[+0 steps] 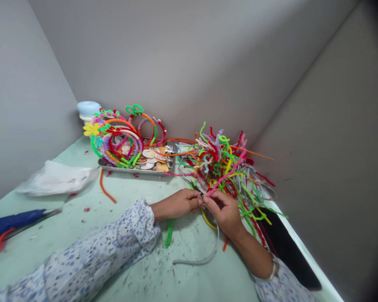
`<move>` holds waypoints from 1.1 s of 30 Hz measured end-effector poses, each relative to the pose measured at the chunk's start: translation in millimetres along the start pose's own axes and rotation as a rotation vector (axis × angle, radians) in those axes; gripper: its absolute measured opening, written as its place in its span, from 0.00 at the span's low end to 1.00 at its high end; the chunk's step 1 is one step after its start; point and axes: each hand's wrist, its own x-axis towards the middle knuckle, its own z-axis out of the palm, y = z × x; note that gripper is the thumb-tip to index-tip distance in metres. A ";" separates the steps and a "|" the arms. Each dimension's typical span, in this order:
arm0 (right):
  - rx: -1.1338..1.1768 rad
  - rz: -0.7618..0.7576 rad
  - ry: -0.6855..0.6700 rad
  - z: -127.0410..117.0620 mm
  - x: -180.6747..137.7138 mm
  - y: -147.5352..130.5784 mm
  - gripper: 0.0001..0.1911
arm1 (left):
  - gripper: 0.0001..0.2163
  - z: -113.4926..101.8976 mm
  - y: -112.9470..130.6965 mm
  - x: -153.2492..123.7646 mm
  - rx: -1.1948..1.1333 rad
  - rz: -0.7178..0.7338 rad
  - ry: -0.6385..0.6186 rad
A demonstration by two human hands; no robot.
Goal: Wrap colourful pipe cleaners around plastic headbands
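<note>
Near the middle of the table my left hand [184, 202] and my right hand [225, 212] meet, fingertips almost touching. A long pink pipe cleaner [228, 176] rises from the fingers of my right hand, which pinch it. From between both hands a thin grey headband [216, 247] curves down to the table, its free end pointing left. My left fingers are closed at its upper part, where my fingers hide the exact grip. Behind my hands spreads a tangled heap of coloured pipe cleaners [220, 155]. A short green pipe cleaner piece [169, 233] lies beside my left wrist.
A metal tray [138, 171] at the back holds finished headbands [122, 134] and printed paper cutouts. Behind it stands a light-blue-lidded container [88, 110]. Leftward lie a white plastic bag [58, 180] and blue-handled pliers [22, 222]. A black flat object [290, 251] rests along the right edge.
</note>
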 end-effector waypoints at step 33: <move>-0.240 -0.081 0.215 13.6 0.3 -3.5 0.06 | 0.12 6.5 5.3 -2.9 0.334 -0.022 0.351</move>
